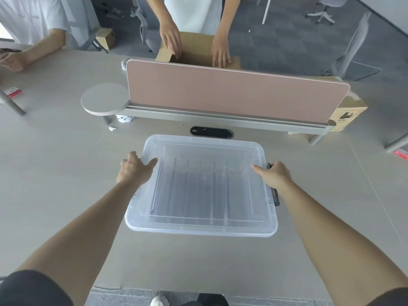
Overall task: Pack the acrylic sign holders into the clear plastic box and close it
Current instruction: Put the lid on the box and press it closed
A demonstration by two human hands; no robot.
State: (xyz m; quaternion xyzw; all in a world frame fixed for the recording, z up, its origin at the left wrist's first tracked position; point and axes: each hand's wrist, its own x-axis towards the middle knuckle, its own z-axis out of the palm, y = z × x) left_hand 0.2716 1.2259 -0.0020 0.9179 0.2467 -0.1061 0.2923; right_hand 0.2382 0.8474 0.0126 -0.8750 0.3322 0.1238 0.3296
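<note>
Acrylic sign holders (194, 188) stand in a row under the box's clear lid (240, 221). Left hand (134, 170) and right hand (274, 174) lie open-fingered on the lid's side edges, gripping nothing.

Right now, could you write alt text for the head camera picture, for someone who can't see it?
A person's left hand and right hand press on the lid of a clear plastic box on a pale table, acrylic sign holders visible inside. Beyond a pink divider, another person reaches into a cardboard box.
</note>
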